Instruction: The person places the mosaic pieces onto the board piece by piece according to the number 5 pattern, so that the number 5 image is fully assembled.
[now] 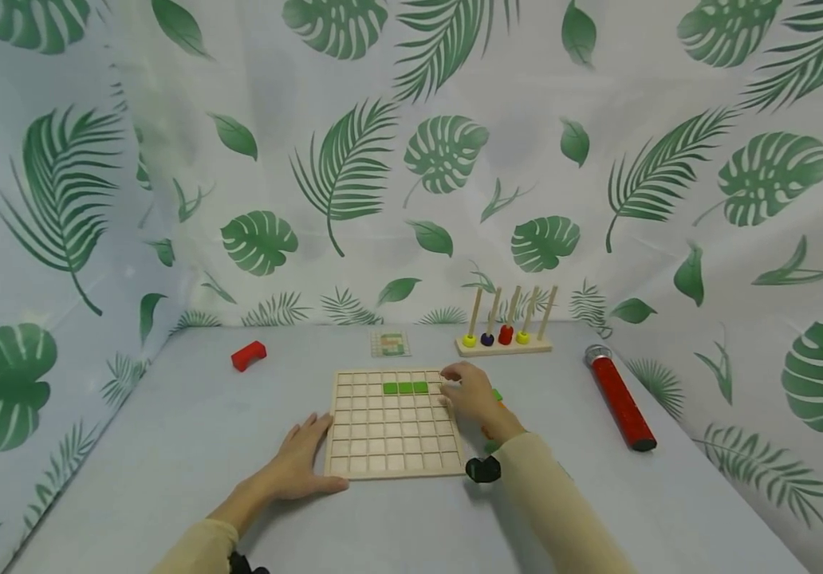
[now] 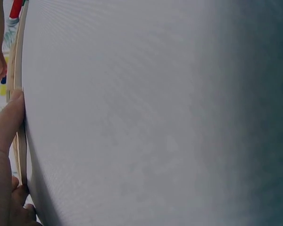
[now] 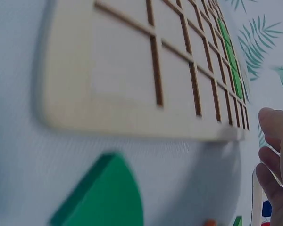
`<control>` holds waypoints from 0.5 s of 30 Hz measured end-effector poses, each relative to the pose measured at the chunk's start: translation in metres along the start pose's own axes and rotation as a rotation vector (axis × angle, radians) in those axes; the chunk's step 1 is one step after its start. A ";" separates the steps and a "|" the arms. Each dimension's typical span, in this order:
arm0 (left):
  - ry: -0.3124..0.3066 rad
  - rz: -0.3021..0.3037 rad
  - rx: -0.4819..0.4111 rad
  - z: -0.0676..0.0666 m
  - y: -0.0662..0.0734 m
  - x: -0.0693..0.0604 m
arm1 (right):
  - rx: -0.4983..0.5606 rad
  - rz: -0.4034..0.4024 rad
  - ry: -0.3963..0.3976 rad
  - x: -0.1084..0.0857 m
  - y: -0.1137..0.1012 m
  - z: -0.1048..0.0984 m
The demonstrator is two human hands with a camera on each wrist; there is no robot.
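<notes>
A light wooden grid board (image 1: 393, 438) lies flat on the table, a green strip (image 1: 405, 388) spanning several cells of an upper row. My left hand (image 1: 293, 465) touches its left side, thumb stretched along the front edge; in the left wrist view the thumb (image 2: 8, 121) lies against the board's side. Over the upper right edge is my right hand (image 1: 478, 399), fingers loosely bent. The right wrist view shows these fingers (image 3: 273, 160) apart beside the board's far corner, with nothing visible between them. Green and orange pieces (image 1: 492, 446) lie partly hidden beneath the right wrist.
Behind the board lie a small patterned card (image 1: 390, 344) and a wooden peg stand (image 1: 503, 347) with coloured beads. A red block (image 1: 249, 355) is at the back left, and a red cylinder with a silver end (image 1: 623, 402) at the right. Leaf-patterned cloth encloses the table's back and sides.
</notes>
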State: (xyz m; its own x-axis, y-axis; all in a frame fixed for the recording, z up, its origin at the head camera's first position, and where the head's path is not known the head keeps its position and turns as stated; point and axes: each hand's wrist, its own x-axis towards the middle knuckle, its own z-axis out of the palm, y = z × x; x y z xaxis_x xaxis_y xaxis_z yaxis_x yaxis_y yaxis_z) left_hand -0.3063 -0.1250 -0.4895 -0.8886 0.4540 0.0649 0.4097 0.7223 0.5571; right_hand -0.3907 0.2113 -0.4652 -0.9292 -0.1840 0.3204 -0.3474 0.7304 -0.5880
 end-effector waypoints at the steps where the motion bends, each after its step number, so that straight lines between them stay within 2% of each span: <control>1: 0.000 -0.002 0.008 0.000 -0.001 0.000 | 0.002 0.000 -0.004 -0.002 0.001 -0.004; 8: -0.001 -0.010 0.013 0.000 -0.004 0.002 | -0.011 0.018 -0.050 -0.019 0.013 -0.026; 15: 0.002 0.000 -0.001 0.002 -0.004 0.001 | -0.024 0.015 -0.104 -0.041 0.026 -0.038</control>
State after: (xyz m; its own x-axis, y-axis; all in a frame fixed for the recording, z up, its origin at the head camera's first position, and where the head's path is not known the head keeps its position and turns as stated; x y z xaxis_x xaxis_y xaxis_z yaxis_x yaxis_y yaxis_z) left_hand -0.3079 -0.1262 -0.4932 -0.8893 0.4524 0.0666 0.4092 0.7222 0.5576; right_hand -0.3569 0.2628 -0.4658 -0.9429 -0.2389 0.2320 -0.3310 0.7488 -0.5743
